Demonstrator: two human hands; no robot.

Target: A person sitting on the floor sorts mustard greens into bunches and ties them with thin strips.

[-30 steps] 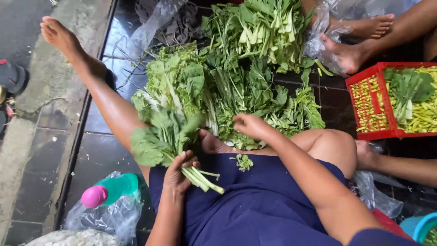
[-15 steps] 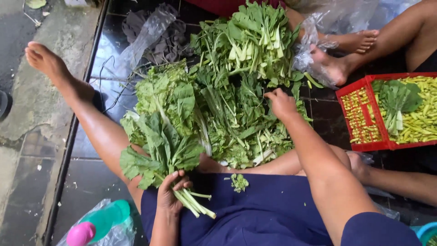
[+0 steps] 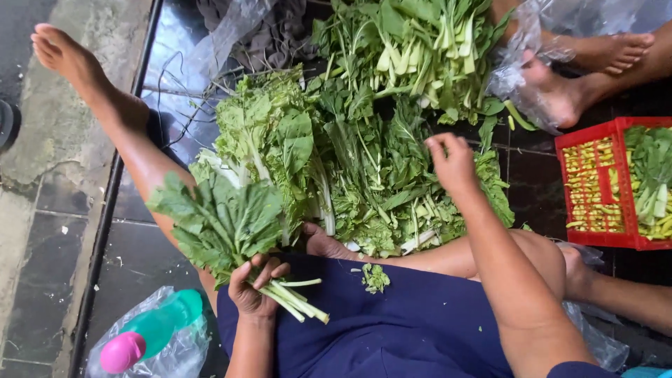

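One hand (image 3: 255, 287) grips a leafy bunch (image 3: 220, 220); the other hand (image 3: 453, 162) reaches into the greens pile (image 3: 378, 175).

We see no labels, signs or screens. At lower left a clear plastic bag (image 3: 175, 346) lies on the dark floor tiles, with a green bottle (image 3: 157, 325) with a pink cap (image 3: 122, 352) resting on it. More crumpled clear plastic (image 3: 217, 42) lies at the top beside the greens, another sheet (image 3: 521, 66) at upper right. A red plastic crate (image 3: 595, 185) stands at the right edge, holding greens.
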